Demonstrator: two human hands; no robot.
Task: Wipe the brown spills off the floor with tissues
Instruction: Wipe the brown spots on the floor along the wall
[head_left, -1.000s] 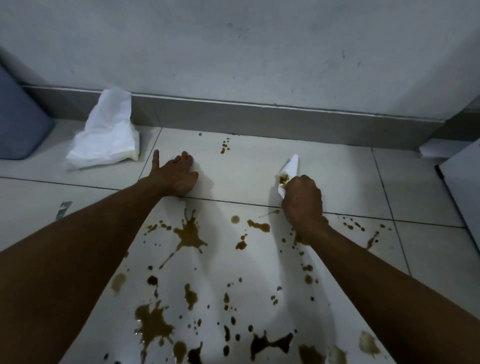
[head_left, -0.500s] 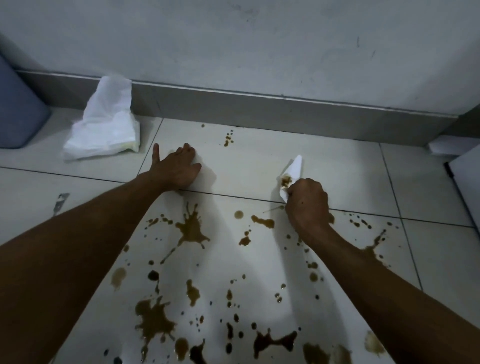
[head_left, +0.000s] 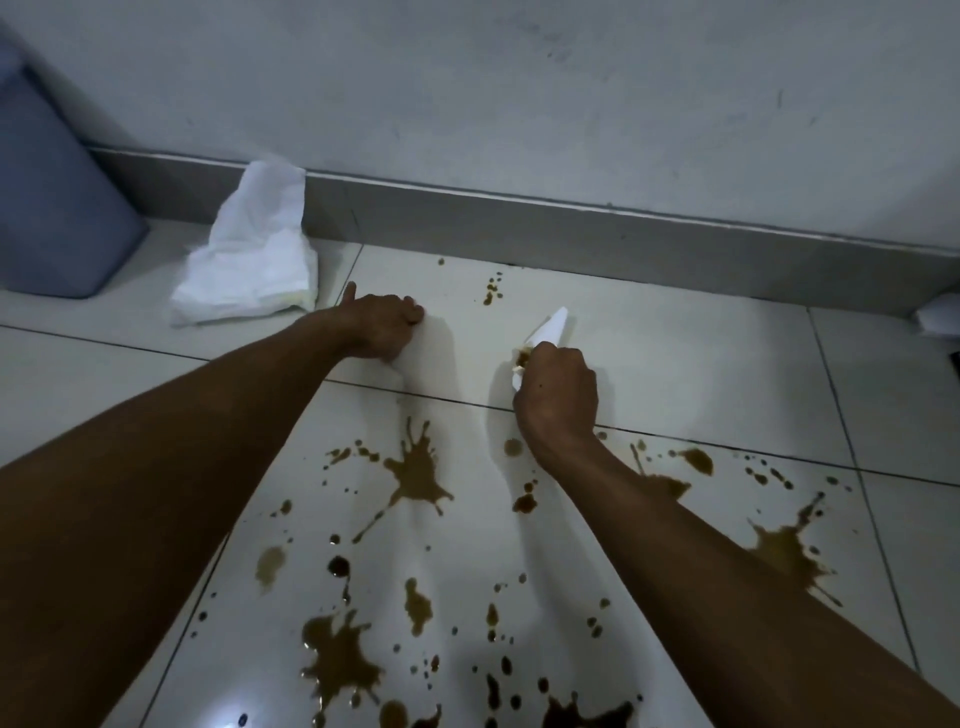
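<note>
**Tissue in the right hand, spills across the near tiles**

Both bare arms reach out over the white tiled floor (head_left: 701, 364), toward the grey skirting board (head_left: 571, 234) at the foot of the wall (head_left: 519, 93). The right hand (head_left: 558, 392) has its fingers curled round a white tissue (head_left: 548, 332), held down at the floor just beyond a grout line. One pointed end of the tissue sticks up past the knuckles, and the part next to the fingers is stained brown.

The left hand (head_left: 384, 330) is planted on the same tile, nearer the floor's left side, thumb out and fingers bent under against the tile. It holds nothing that I can see.

The brown spills (head_left: 415, 473) lie mostly on the near tiles, between and under the two forearms: a large star-shaped splash just behind the left hand, another by the right forearm, and bigger pools along the near edge. A few small drops (head_left: 491, 291) sit close to the skirting, beyond both hands.

Against the skirting toward the far left corner lies a crumpled heap of white tissues (head_left: 249, 265), well apart from the right hand. Left of it stands a blue-grey bin (head_left: 57, 208). A bit of something white (head_left: 937, 317) shows at the floor's right edge.
</note>
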